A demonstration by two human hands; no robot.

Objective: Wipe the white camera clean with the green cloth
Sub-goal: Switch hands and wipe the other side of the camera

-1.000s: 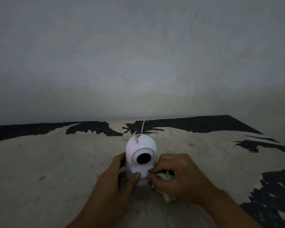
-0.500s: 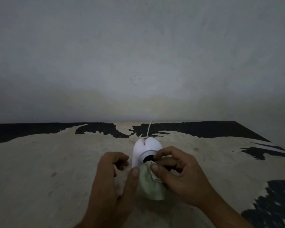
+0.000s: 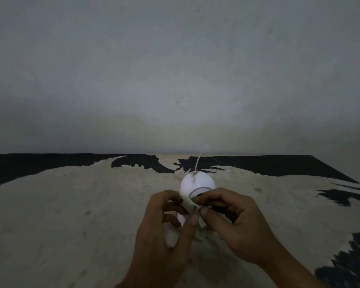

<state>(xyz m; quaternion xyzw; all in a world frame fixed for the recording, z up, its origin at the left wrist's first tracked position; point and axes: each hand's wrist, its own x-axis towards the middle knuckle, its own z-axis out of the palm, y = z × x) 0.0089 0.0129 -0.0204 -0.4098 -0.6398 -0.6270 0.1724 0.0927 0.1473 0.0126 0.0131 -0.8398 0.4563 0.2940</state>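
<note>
The white camera (image 3: 196, 182) stands upright on the worn table, and only its domed top and the upper rim of its lens ring show above my fingers. The pale green cloth (image 3: 190, 205) is stretched across the front of the camera over the lens. My left hand (image 3: 164, 235) pinches the cloth's left end between fingertips and thumb. My right hand (image 3: 237, 223) pinches the other end with thumb and forefinger. The lower body of the camera is mostly hidden behind both hands.
A thin white cable (image 3: 198, 164) runs from the camera's top back to the grey wall (image 3: 175, 80). The table surface (image 3: 81, 204) is beige with black peeling patches along the back edge and at the right.
My left hand has left the camera's side and taken the cloth's left end. The cloth has risen from the camera's base to cover the lens, and both hands have come together.
</note>
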